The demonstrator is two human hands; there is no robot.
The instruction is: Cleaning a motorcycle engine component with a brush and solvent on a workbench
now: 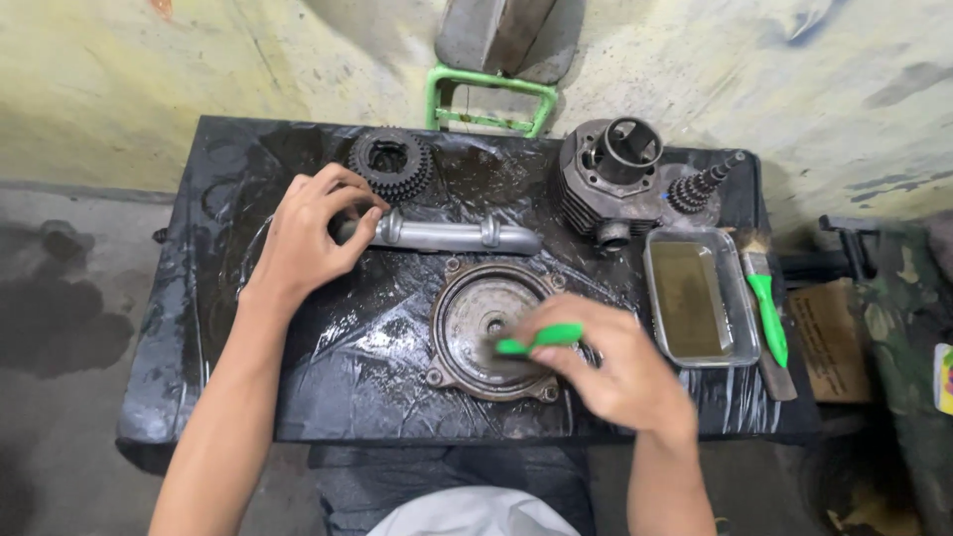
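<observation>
My left hand [310, 234] grips the left end of a bent grey metal pipe [452, 236] lying across the black plastic-covered table [199, 328]. My right hand [611, 365] holds a small green-handled brush [541, 338] against a round metal cover plate [475, 320] lying flat near the table's front edge. The brush's bristle end is hidden under my fingers and by the plate.
A stacked gear [390, 159] sits behind the pipe. A finned engine cylinder [611, 179] and a stepped gear shaft [703, 185] stand at the back right. A clear tray of dark liquid [697, 296] and a second green-handled brush [766, 308] lie at the right.
</observation>
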